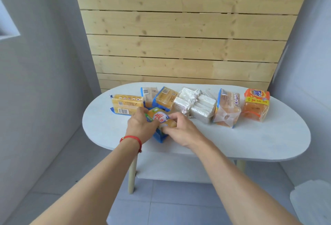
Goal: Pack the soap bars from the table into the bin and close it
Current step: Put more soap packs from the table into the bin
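Note:
Several packs of soap bars lie in a row across the white oval table (250, 140). Both hands grip one yellow soap pack (161, 117) with a red-and-white label and blue ends, near the table's front left. My left hand (141, 126), with a red string on its wrist, holds the pack's left side. My right hand (180, 130) holds its right side. Behind it lie yellow packs (125, 104), (165, 97), a pack of white bars (195, 105), a clear-wrapped yellow pack (227, 108) and an orange pack (256, 104). No bin shows clearly.
A wooden plank wall (179, 36) stands right behind the table. Grey walls close in on both sides. A white plastic object (311, 203) sits on the tiled floor at the lower right. The table has pale wooden legs (131, 178).

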### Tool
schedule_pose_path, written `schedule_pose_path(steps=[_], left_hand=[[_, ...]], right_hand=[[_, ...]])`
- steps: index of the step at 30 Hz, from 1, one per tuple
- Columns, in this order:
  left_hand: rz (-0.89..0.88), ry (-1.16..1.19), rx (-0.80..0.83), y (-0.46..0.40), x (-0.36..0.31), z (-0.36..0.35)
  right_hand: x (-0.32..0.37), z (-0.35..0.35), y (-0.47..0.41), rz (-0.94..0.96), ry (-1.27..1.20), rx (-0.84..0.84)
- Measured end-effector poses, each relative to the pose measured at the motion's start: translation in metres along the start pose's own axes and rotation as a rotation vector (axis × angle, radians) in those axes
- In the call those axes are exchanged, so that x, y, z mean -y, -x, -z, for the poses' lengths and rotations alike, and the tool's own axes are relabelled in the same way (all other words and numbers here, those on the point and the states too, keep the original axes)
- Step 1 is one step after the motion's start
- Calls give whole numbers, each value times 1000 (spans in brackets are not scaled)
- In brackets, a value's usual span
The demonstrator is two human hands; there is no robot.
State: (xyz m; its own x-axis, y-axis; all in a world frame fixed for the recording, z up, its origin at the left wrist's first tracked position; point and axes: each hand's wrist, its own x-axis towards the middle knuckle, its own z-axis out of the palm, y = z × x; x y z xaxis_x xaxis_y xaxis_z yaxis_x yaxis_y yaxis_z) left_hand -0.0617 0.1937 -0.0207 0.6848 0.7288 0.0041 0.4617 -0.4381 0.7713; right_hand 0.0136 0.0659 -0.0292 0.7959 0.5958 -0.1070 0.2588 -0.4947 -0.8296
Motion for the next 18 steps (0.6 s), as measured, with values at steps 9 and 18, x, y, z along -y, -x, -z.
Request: schedule_pose_path(steps=[9, 18], left_hand=[[10, 376, 132, 21, -3, 17], [-34, 484, 386, 136, -11, -42]], right_hand=[[-15, 16, 31, 35, -210, 2], [-69, 65, 155, -82, 159, 158]])
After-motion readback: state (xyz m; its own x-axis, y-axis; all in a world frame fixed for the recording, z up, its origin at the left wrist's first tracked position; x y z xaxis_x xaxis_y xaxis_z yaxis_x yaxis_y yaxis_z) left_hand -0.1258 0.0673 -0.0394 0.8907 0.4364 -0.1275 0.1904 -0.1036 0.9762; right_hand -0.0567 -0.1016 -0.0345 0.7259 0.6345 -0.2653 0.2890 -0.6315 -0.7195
